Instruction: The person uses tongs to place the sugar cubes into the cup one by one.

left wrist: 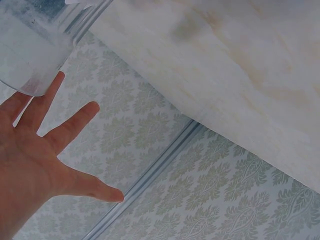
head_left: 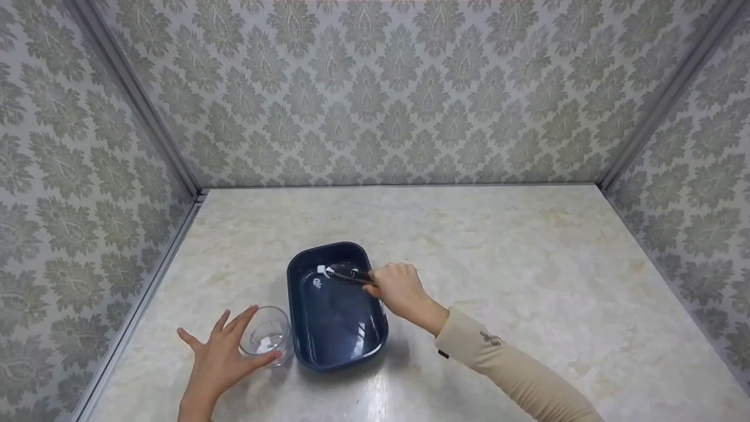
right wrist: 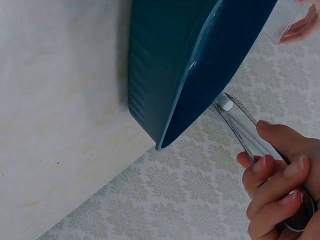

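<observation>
My left hand [head_left: 220, 357] spans a clear glass [head_left: 274, 319], thumb on one side and a finger on the other, with the remaining fingers spread. White bits [head_left: 266, 342] show inside the glass. In the left wrist view the fingers [left wrist: 47, 105] reach along its wall. My right hand [head_left: 399, 287] grips dark metal tongs [head_left: 348, 276] over the far part of a deep blue rectangular dish [head_left: 384, 340]. Between the tong tips sits a small white cube [right wrist: 224, 102]. Another white cube [head_left: 320, 269] lies close by in the dish.
The dish stands immediately right of the glass, its raised rim between my two hands. A pale marbled table [head_left: 498, 252] extends around them. Patterned walls [head_left: 398, 94] border the table at the back and both sides.
</observation>
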